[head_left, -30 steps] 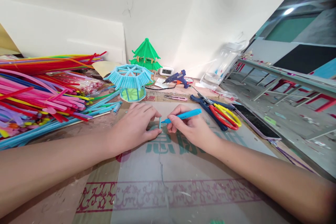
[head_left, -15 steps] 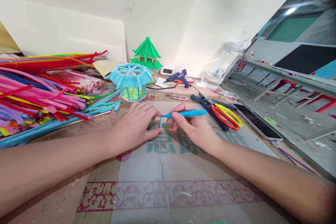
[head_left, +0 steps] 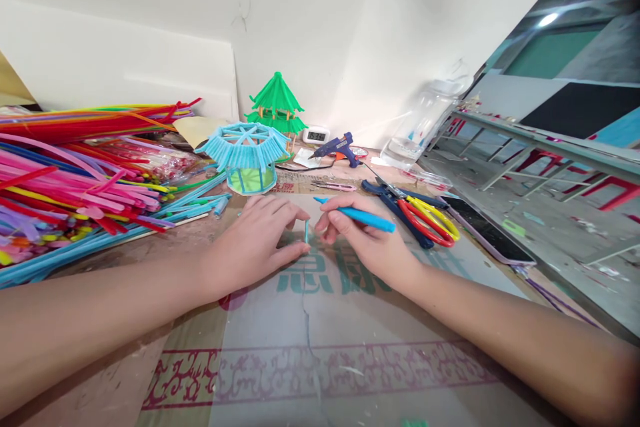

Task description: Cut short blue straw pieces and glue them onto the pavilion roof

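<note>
My left hand (head_left: 263,230) pinches a short light-blue pipe cleaner piece (head_left: 307,231) end to end between forefinger and thumb. My right hand (head_left: 360,233) grips a blue marker (head_left: 369,219), its tip pointing left and up, a little apart from the piece. Both hands rest over a translucent sheet (head_left: 270,320) on printed cardboard. Just beyond my left hand stands a light-blue pipe cleaner pavilion (head_left: 245,150) with a green base.
Bundles of colored pipe cleaners (head_left: 75,180) heap on the left. Behind are a green tiered pavilion (head_left: 277,103), a small digital clock (head_left: 316,135), and a glue gun (head_left: 336,149). Red-and-yellow-handled scissors (head_left: 425,217), dark-handled pliers (head_left: 393,213), a phone (head_left: 487,230) and a clear bottle (head_left: 420,123) are on the right.
The marker's tip has lifted off the upper end of the blue piece and tilted upward. My left hand keeps its pinch. The view has shifted slightly.
</note>
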A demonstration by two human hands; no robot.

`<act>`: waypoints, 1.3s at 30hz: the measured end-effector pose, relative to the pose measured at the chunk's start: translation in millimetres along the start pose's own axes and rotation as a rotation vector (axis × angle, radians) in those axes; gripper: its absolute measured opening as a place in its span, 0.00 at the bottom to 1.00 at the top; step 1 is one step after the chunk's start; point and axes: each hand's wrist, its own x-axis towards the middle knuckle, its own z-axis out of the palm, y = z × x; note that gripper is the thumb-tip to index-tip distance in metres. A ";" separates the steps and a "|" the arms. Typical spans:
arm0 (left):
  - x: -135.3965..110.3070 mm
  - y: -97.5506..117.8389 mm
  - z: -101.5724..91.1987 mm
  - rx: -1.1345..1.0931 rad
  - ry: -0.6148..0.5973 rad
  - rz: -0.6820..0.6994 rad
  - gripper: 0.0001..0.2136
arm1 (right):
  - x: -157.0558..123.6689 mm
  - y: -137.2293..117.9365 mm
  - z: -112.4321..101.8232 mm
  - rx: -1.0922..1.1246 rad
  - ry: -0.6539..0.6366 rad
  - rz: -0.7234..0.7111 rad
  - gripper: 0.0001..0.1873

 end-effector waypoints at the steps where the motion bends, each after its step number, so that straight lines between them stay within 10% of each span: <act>1: 0.0 0.2 -0.5 -0.004 0.008 0.018 0.13 | 0.9 0.5 -0.6 0.012 -0.023 0.021 0.05; 28: -0.8 3.3 -1.9 0.001 0.036 0.118 0.13 | 2.7 2.0 -2.3 0.172 -0.238 0.180 0.16; 39: 1.0 3.7 -0.7 0.028 0.003 0.022 0.12 | 0.3 0.7 -4.5 0.102 -0.053 0.040 0.20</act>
